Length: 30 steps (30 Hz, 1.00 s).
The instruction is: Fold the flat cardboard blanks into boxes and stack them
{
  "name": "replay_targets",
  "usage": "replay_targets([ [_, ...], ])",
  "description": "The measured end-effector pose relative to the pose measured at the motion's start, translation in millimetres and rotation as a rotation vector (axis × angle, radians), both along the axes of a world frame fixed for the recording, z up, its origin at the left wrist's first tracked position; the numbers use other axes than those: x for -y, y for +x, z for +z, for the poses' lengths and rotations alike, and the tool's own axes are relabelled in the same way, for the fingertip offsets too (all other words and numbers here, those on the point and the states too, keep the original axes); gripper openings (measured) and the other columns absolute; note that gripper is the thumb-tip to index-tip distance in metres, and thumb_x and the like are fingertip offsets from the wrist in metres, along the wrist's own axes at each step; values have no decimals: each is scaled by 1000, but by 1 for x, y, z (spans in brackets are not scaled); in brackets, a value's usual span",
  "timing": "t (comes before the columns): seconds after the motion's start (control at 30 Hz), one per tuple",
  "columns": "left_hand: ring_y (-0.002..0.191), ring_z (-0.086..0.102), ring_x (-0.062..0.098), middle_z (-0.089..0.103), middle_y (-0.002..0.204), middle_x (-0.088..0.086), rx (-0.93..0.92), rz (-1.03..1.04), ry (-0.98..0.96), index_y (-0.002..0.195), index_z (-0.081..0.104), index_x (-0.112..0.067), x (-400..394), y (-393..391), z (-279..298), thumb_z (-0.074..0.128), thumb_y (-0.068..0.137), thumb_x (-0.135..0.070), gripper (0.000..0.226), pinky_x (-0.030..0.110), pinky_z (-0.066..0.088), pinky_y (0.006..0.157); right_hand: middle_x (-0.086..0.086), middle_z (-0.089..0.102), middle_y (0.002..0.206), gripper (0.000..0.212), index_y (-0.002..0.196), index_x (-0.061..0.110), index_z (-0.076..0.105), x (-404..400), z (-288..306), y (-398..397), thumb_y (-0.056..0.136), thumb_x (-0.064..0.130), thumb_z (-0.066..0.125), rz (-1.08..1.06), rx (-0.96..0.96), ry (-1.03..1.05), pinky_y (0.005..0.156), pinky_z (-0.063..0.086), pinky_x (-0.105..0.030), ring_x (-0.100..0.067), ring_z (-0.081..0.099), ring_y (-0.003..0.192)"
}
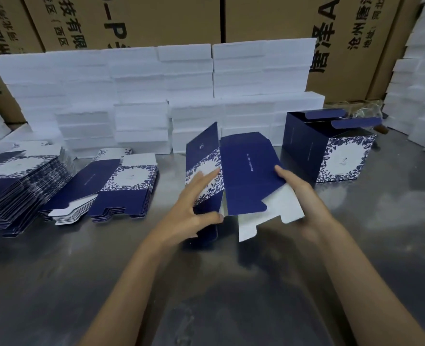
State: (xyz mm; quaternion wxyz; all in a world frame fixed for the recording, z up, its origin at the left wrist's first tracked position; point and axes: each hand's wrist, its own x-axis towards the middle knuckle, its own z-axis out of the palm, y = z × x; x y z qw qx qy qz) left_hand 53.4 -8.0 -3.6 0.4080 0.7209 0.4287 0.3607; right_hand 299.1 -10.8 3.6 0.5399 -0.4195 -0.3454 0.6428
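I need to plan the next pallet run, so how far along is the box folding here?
Early, by the look of it. Done: one folded box stands at the right, top flaps open. In hand: the left hand and right hand hold a half-opened blank between them. Left: two piles of flat blanks, a tall pile at far left and a smaller pile beside it. No stack of folded boxes yet.

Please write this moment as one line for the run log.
step: opening blank | left hand: grips its floral panel | right hand: holds navy panel | folded box: upright on table, right
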Motion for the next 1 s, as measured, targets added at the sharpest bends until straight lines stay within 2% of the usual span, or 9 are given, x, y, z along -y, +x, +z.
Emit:
replay_targets([
  [0.17, 130, 43, -12, 47, 148, -20, 210, 92, 60, 140, 48, -46, 8, 12, 2, 71, 88, -8, 68, 17, 40, 108, -8, 68, 132, 54, 130, 17, 69, -1, 0, -10, 102, 52, 39, 30, 139, 120, 109, 42, -54, -35, 58, 125],
  [0.23, 127, 53, 0, 56, 138, -22, 284, 145, 59, 131, 57, -46, 9, 10, 5, 67, 92, -11, 54, 24, 45, 102, 3, 70, 127, 48, 132, 21, 68, 1, -1, -14, 96, 42, 43, 70, 174, 192, 103, 43, -48, -26, 60, 118],
  [0.4, 117, 61, 1, 61, 126, -26, 332, 187, 51, 126, 60, -40, 12, 9, 12, 64, 94, -27, 34, 9, 44, 88, 17, 60, 141, 59, 139, 48, 54, 0, -12, -21, 84, 32, 66, 183, 374, 340, 108, 44, -46, -11, 58, 129],
  [0.5, 112, 62, -3, 62, 114, -36, 331, 216, 27, 124, 59, -41, 13, 9, 15, 65, 88, -42, 37, 7, 46, 83, 17, 61, 136, 65, 135, 54, 51, -3, -19, -27, 80, 36, 82, 57, 522, 339, 95, 54, -32, -6, 65, 116],
  [0.6, 117, 61, 5, 62, 115, -35, 330, 244, 10, 123, 59, -40, 11, 8, 15, 67, 78, -49, 46, 18, 48, 91, 14, 62, 129, 63, 136, 45, 48, -6, -29, -33, 85, 34, 82, -42, 706, 351, 81, 54, -19, -5, 64, 108],
  [0.73, 125, 57, 16, 61, 130, -11, 292, 286, 70, 124, 58, -27, 8, 11, 12, 75, 86, -12, 44, 28, 51, 98, 15, 62, 122, 63, 139, 40, 45, -8, -32, -35, 86, 36, 80, -65, 788, 349, 69, 52, -11, -4, 65, 98],
  [0.8, 134, 48, 10, 55, 134, -11, 257, 342, 182, 118, 60, -19, 9, 12, 11, 72, 83, 4, 44, 38, 53, 97, 20, 62, 114, 61, 136, 41, 46, -8, -31, -36, 86, 39, 80, -37, 877, 350, 66, 50, -11, -3, 66, 92],
  [0.9, 132, 37, -14, 45, 143, -16, 194, 359, 312, 112, 66, -18, 8, 8, 11, 66, 83, 10, 39, 23, 47, 96, 15, 66, 98, 41, 115, 33, 55, -8, -33, -36, 84, 43, 80, -14, 1032, 349, 68, 50, -20, -5, 64, 84],
  [1.0, 124, 41, -21, 45, 149, -4, 178, 345, 329, 111, 69, -16, 8, 4, 12, 64, 85, 13, 39, 11, 44, 90, 8, 62, 75, 31, 84, 23, 59, -9, -37, -32, 83, 46, 80, 54, 1186, 346, 63, 43, -26, -12, 56, 70],
])
